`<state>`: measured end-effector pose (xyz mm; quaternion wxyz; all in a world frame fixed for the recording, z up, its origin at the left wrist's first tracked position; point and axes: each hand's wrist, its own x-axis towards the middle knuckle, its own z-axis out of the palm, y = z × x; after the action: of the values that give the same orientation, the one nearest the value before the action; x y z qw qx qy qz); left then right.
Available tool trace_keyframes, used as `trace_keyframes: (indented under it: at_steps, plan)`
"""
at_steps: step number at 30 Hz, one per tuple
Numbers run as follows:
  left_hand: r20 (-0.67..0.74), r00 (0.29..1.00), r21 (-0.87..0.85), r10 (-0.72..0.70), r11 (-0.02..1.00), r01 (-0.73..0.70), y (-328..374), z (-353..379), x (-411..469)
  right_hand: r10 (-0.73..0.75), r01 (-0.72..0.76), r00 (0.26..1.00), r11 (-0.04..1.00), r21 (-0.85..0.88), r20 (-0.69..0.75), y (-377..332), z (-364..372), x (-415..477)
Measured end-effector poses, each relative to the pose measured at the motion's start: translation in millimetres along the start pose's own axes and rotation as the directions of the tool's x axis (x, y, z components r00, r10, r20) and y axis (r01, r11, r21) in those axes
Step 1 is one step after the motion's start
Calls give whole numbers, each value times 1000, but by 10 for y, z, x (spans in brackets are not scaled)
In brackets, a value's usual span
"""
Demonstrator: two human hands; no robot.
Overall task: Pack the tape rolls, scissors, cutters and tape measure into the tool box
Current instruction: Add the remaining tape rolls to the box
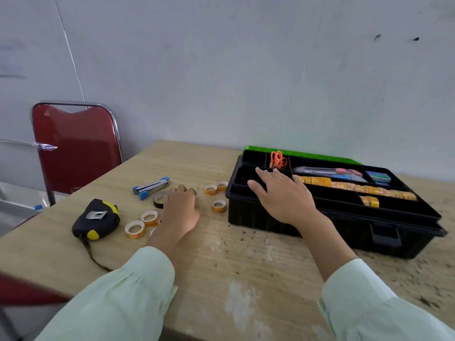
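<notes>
black tape roll (158, 199) lies beside left hand's (181, 212) fingers (183, 190).

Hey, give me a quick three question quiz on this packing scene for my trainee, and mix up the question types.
1. True or false: the tape measure lies on the table, outside the tool box.
2. The orange scissors sit: A on the table; B in a rear tray compartment; C in a front tray compartment.
3. Which hand is over the tool box tray?
Key: 1 true; 2 B; 3 the right hand.
</notes>
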<state>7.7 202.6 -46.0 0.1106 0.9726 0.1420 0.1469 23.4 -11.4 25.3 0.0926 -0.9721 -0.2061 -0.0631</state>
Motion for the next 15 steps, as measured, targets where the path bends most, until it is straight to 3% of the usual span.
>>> trace_keyframes:
  at_steps: [5, 8, 11, 15]
  plan:
    - [-184, 983, -440, 20, 892, -101, 161, -178, -112, 5, -5, 1000, 1000, 17, -25, 6, -11, -10]
    - [-410, 911, -564, 45, 772, -292, 342, -355, -192, -5, 47, 985, 970, 237, -173, 9, -30, -31]
    - [-532, 837, -558, 127, 691, -460, 600, -487, -246, 103, 132, 937, 781, 610, -334, -6, -104, -103]
    - [-560, 799, -594, 218, 567, -571, 1099, -550, -282, 185, 188, 911, 611, 769, -369, 85, -232, -209]
